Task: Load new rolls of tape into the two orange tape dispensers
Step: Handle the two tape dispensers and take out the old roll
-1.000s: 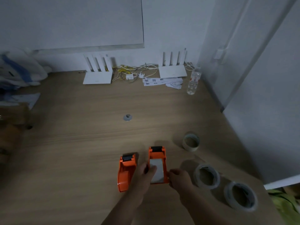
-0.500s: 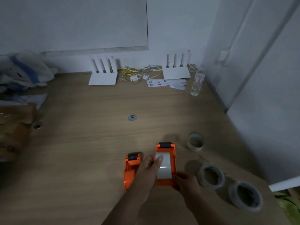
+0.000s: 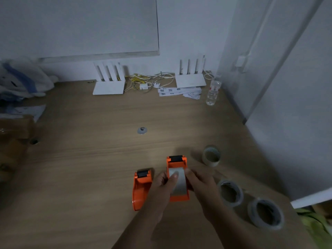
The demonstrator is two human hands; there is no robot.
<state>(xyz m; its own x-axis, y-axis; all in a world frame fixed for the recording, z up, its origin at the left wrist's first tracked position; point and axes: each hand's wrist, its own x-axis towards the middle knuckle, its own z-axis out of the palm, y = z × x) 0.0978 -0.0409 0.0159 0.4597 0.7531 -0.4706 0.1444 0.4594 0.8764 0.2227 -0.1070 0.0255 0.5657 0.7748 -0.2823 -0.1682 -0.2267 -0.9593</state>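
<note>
Two orange tape dispensers stand side by side on the wooden desk. The right dispenser (image 3: 177,164) carries a pale tape roll (image 3: 179,184) in its cradle. My left hand (image 3: 164,187) rests on that roll, thumb on top of the tape. My right hand (image 3: 201,184) grips the dispenser's right side. The left dispenser (image 3: 141,187) stands untouched, its cradle looking empty. To the right lie three more rolls: a small cream one (image 3: 211,156), a clear one (image 3: 230,193) and a larger clear one (image 3: 265,213).
Two white routers (image 3: 109,87) (image 3: 190,80), tangled cables (image 3: 149,81), paper slips (image 3: 177,91) and a plastic bottle (image 3: 212,91) line the back wall. A grey cable grommet (image 3: 142,130) sits mid-desk. Cloth and a cardboard box (image 3: 14,137) crowd the left. The wall closes the right.
My right hand has slid forward from the rear of the right dispenser up along its side. My left thumb has shifted a little on the roll. The view has moved slightly.
</note>
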